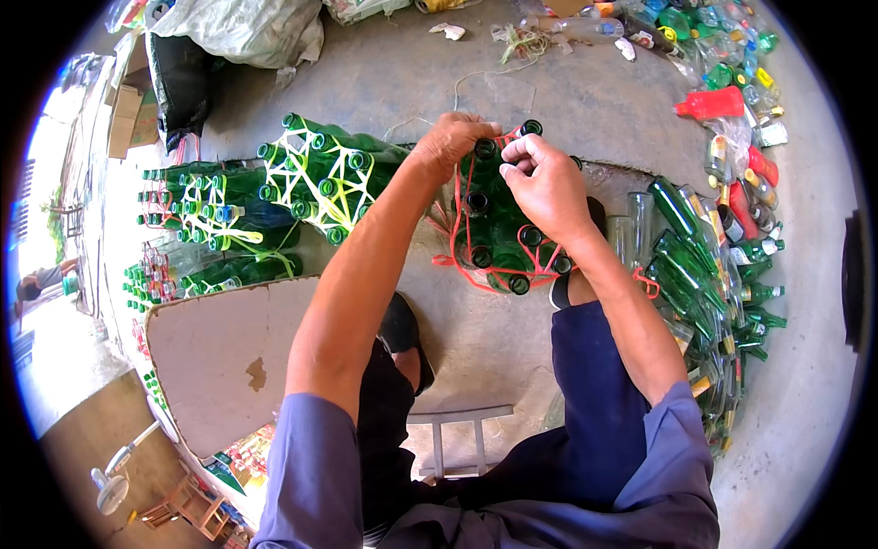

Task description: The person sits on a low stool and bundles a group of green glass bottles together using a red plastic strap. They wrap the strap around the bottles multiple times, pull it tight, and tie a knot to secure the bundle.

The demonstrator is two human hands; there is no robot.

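Observation:
A group of upright green glass bottles point(508, 199) stands in front of me, with red plastic string point(453, 233) looped around their necks. At the far side of the group, my left hand point(449, 141) pinches the red string beside one bottle mouth point(485, 148). My right hand point(549, 189) hovers over the right side of the same bottles. Its fingers are curled and its thumb is close to the forefinger. Whether any string lies between them cannot be made out. Loose red string ends point(646, 283) stick out to the right.
Green bottles bound with yellow string point(329, 187) stand left, with more bundles beyond. A worn board point(226, 357) is at near left. Loose bottles point(689, 274) pile up at right. White sacks point(240, 31) lie at the back. A person point(42, 281) is far left.

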